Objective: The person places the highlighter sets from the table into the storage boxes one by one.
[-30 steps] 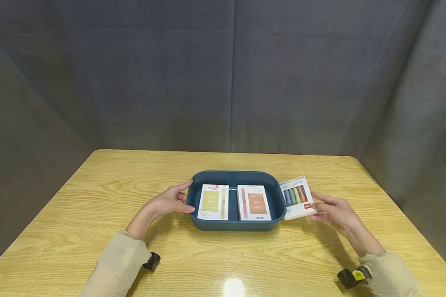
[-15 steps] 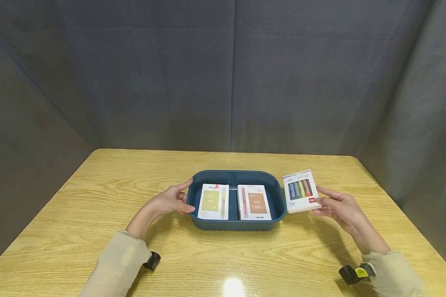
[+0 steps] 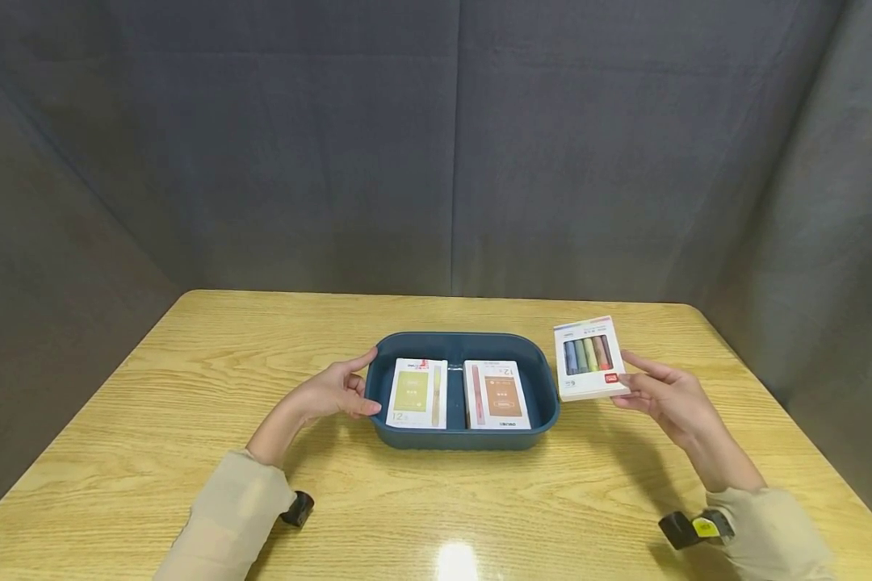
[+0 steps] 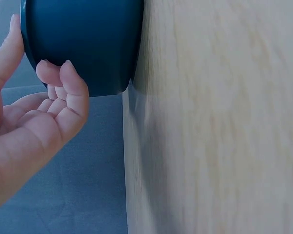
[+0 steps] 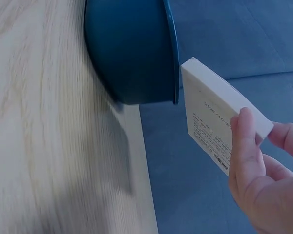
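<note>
A dark blue plastic bin (image 3: pixel 454 440) stands on the table. My left hand (image 3: pixel 334 393) holds its left end, thumb and index finger at the rim; in the left wrist view the other fingers curl beside the bin's wall (image 4: pixel 88 39). Two white pen boxes lie flat inside, a green-panelled one (image 3: pixel 412 393) at left and a brown-panelled one (image 3: pixel 503 393) at right. My right hand (image 3: pixel 668 395) pinches the lower right corner of a white box of coloured sticks (image 3: pixel 589 387), tilted in the air beside the bin's right end. Its printed back (image 5: pixel 210 129) shows in the right wrist view.
The wooden table (image 3: pixel 436 500) extends around the bin on every side. Grey curtains (image 3: pixel 298 161) hang behind it and along both sides. Black wrist devices are strapped at the left cuff (image 3: pixel 298 509) and the right cuff (image 3: pixel 686 529).
My right hand has raised the box of coloured sticks away from its place against the bin's right end and straightened it somewhat. The left hand and the bin have stayed put.
</note>
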